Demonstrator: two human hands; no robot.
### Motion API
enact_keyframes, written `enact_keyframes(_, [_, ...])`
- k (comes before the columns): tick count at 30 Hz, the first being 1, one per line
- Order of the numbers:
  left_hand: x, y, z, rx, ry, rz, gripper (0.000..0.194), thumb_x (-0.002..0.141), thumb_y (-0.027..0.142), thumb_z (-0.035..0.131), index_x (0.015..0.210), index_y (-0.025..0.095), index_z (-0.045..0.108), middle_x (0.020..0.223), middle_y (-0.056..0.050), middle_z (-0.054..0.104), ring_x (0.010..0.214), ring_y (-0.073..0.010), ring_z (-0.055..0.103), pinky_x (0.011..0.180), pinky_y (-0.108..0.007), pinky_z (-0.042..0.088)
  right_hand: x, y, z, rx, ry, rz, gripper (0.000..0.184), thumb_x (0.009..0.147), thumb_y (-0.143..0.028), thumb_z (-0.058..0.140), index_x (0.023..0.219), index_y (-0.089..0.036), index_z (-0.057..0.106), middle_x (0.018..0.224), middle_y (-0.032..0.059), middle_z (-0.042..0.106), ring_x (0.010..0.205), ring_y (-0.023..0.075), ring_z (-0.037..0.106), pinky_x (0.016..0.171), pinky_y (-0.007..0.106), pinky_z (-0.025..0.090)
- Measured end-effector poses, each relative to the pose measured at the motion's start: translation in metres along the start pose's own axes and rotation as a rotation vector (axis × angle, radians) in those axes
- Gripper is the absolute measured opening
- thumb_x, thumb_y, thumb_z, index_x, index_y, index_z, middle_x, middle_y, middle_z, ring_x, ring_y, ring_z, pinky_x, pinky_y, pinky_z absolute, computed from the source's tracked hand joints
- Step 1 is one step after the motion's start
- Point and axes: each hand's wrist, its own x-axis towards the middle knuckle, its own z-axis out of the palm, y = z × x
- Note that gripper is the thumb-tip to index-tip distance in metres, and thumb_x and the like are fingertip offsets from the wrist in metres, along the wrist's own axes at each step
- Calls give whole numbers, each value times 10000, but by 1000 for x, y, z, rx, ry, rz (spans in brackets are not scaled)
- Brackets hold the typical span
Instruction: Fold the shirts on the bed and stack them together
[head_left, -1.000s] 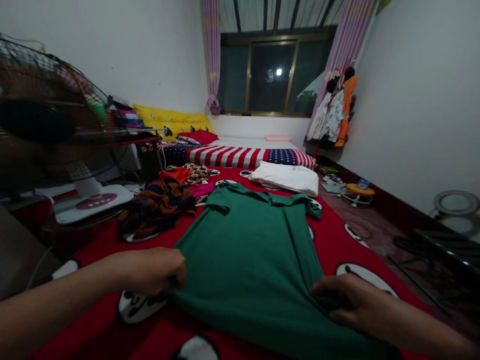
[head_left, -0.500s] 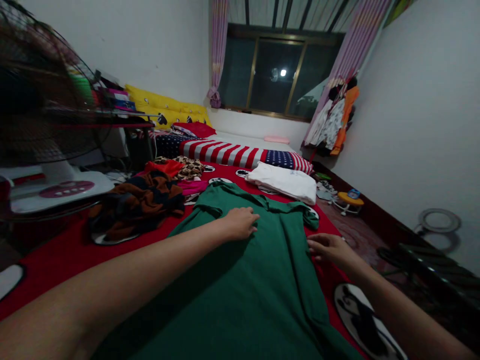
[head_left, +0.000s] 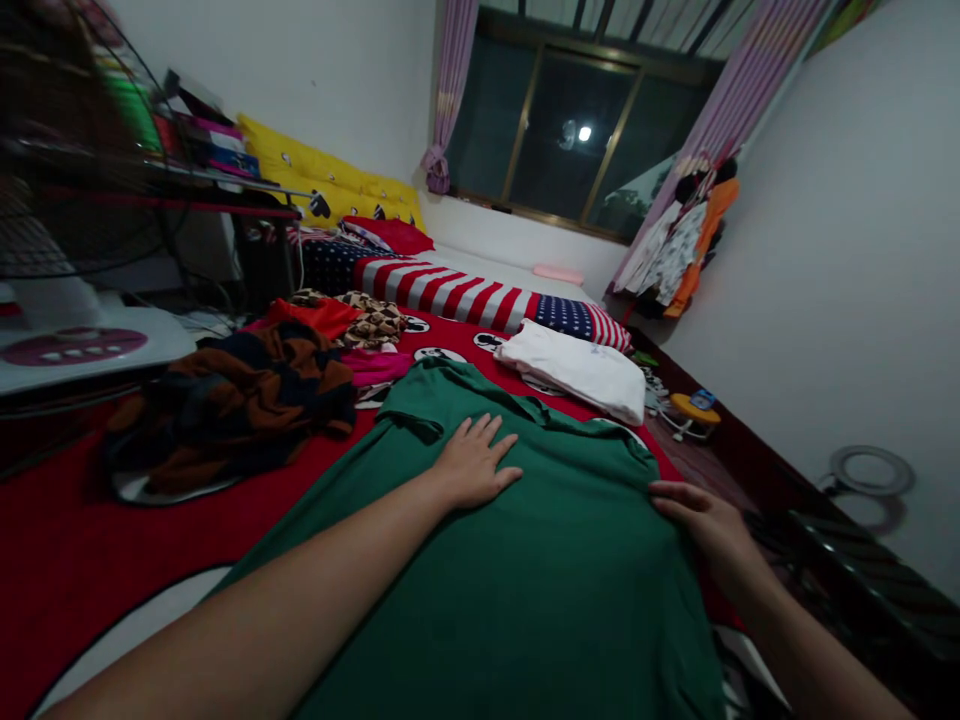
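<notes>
A green polo shirt (head_left: 525, 570) lies spread flat on a red patterned blanket (head_left: 90, 560), collar away from me. My left hand (head_left: 474, 462) rests flat and open on the shirt's upper chest, fingers stretched toward the collar. At the shirt's right edge, near the sleeve, my right hand (head_left: 701, 520) presses down with its fingers together on the cloth; I cannot see whether it pinches the fabric.
A heap of brown, dark, orange and leopard-print clothes (head_left: 247, 390) lies to the left. A folded white garment (head_left: 574, 368) sits beyond the shirt, then a stars-and-stripes blanket (head_left: 480, 295). A standing fan (head_left: 67, 250) is at far left. Floor clutter and a small stool (head_left: 694, 408) lie right.
Both hands left the shirt's bottom hem and moved up to its chest and right side. My left hand has flattened out. The view has drawn closer and tilted.
</notes>
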Motion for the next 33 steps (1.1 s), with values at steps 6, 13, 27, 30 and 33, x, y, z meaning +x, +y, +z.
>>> enact_keyframes(6, [0,0,3,-28,4,-8,664,912,623,289,1445,236,374,1556,-115,229,1438,-307,165,1146,-516,128,7,-23,10,-451,83,-595,282,734,-414,580,905,-214,680,1015,90,674,879,258,638,766,387,508])
enact_keyframes(13, [-1,1,2,-41,30,-13,654,915,615,300,1440,234,383,1555,-114,235,1438,-309,164,1148,-516,139,29,-66,94,-482,-802,-725,339,808,-454,596,1042,-235,707,1211,74,633,1061,234,608,898,342,494])
enact_keyframes(27, [-1,2,-1,-62,8,-10,658,920,574,316,1411,149,425,1551,-153,222,1445,-303,135,1161,-512,114,44,-68,170,-476,-478,-653,513,832,-465,520,1257,-183,582,1344,117,560,1257,262,500,1065,432,358])
enact_keyframes(30, [-2,2,0,-65,16,-6,671,923,573,313,1418,129,408,1543,-161,239,1443,-298,145,1165,-502,120,36,-53,187,-597,-394,-633,536,882,-490,440,1334,-211,510,1494,112,380,1403,283,289,1128,546,190])
enact_keyframes(33, [-2,0,0,-69,25,5,667,918,596,317,1418,164,405,1544,-148,246,1442,-295,152,1163,-507,126,42,-44,190,-645,-295,-633,540,910,-503,381,1356,-215,481,1518,109,334,1430,286,214,1123,596,127])
